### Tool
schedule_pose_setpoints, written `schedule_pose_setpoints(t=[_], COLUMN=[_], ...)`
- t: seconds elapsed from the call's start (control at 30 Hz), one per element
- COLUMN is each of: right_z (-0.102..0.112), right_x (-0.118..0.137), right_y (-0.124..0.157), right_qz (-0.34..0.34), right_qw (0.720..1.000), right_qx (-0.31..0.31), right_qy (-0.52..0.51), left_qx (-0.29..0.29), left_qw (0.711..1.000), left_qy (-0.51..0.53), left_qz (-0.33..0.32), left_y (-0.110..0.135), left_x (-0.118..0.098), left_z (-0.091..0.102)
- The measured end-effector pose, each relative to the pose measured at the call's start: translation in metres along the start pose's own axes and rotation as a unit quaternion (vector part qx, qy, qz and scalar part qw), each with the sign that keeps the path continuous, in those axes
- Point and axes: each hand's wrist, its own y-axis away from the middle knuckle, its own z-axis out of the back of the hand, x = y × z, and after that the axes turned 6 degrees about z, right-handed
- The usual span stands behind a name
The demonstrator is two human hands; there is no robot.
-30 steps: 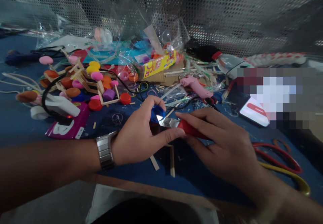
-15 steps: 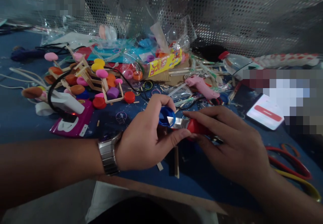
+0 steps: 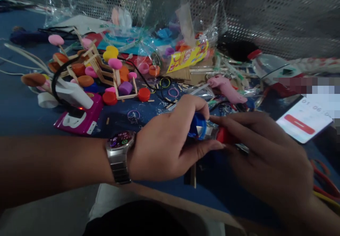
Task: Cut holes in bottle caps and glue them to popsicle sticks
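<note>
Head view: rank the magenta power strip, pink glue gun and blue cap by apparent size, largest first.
1. Magenta power strip
2. Pink glue gun
3. Blue cap, partly covered by the left hand

From my remote seat I see my left forearm (image 3: 53,168) running in bare and nearly level from the left, its left wrist almost straight. My left hand (image 3: 159,144) shows its back, curled in a pinching grip: the left index finger (image 3: 195,103) arches over, while the left thumb (image 3: 200,152) stretches rightward beneath. Opposite, my right hand (image 3: 271,154), slightly blurred, grips too, back uppermost, fingers pointing left. My right forearm (image 3: 324,216) slants toward the lower right corner. Both hands sit close together.
</note>
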Motion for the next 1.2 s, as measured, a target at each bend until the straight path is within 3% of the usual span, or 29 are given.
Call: schedule_pose_setpoints(t=[0.6,1.2], right_z=[0.0026,0.0039], right_x=[0.0040,0.0057], right_y=[0.0025,0.0010], right_qz=[0.007,0.006], right_qw=[1.000,1.000], right_qx=[-0.004,-0.009], right_qy=[-0.007,0.002], left_qx=[0.021,0.022], left_qw=[0.999,1.000], left_qy=[-0.017,-0.018], left_qz=[-0.037,-0.008], left_y=[0.0012,0.0026], left_x=[-0.0039,-0.0064], left_z=[0.0015,0.0021])
